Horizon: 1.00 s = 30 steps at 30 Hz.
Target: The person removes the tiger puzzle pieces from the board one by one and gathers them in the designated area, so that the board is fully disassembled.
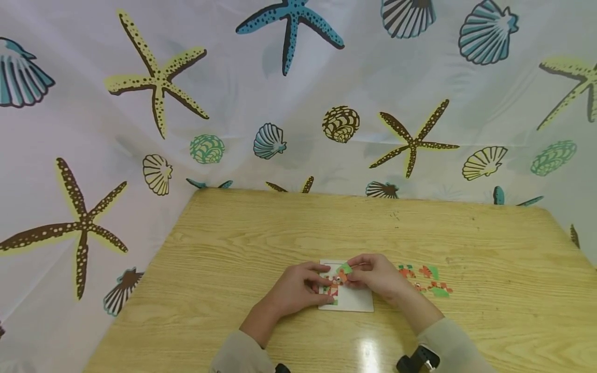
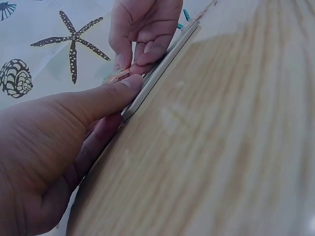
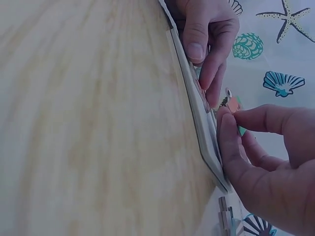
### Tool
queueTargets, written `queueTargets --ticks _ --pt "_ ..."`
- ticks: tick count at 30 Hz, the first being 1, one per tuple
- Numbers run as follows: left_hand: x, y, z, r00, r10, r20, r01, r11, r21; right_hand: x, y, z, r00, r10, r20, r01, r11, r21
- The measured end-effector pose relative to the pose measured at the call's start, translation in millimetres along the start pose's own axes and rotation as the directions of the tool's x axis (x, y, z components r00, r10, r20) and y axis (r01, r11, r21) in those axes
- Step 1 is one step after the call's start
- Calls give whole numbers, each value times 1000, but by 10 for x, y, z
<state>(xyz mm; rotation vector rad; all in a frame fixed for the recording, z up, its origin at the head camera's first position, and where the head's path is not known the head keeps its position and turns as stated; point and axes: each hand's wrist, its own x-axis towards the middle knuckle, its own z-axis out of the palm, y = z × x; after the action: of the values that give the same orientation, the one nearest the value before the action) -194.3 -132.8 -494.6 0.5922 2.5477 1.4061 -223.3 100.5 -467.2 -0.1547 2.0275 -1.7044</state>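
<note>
The patterned cloth (image 1: 233, 93) is the largest thing; it hangs at twelve o'clock behind the wooden table (image 1: 233, 228), and it probably serves to close off the place of work. Upon the table, toward six o'clock, lies the white board (image 1: 356, 300), flat and near to the person, I suppose so that both arms reach it without stretching. The left hand (image 1: 300, 287) is at nine o'clock of the board. Its fingers lie relaxed over that side and clench nothing, perhaps to keep the board and its pieces from sliding. The right hand (image 1: 378, 274) comes in from about three o'clock and pinches a small piece between thumb and fingers. Farther out at three o'clock, the loose pieces (image 1: 440, 290) are spread on the table, apart from the board, maybe to be within easy reach of this hand. The laid pieces (image 1: 332, 291) stay in the board's nine o'clock part, partly covered by fingers. Smallest is the held piece (image 1: 344, 271), green and orange, tilted above the board; such a fingertip hold should permit fine turning.
</note>
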Motion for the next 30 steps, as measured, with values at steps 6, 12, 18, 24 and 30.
queueTargets --ticks 6,12,18,24,30 --pt "-2 -15 7 1000 8 -7 -8 1000 7 -60 -25 -33 1000 -1 -20 0 1000 -15" --pt "-8 7 2 1000 7 -4 -7 1000 1 -163 -38 -88 1000 20 -14 -20 1000 -24" --pt "-5 24 -7 1000 -2 -6 2 1000 8 -231 -7 -164 999 35 11 -35 999 34" --pt "-5 33 -8 1000 -9 -2 9 1000 -5 -258 38 -208 1000 24 20 -25 997 71" --pt "-5 23 9 1000 -8 -5 8 1000 -21 -281 60 -239 999 20 33 -22 998 63"
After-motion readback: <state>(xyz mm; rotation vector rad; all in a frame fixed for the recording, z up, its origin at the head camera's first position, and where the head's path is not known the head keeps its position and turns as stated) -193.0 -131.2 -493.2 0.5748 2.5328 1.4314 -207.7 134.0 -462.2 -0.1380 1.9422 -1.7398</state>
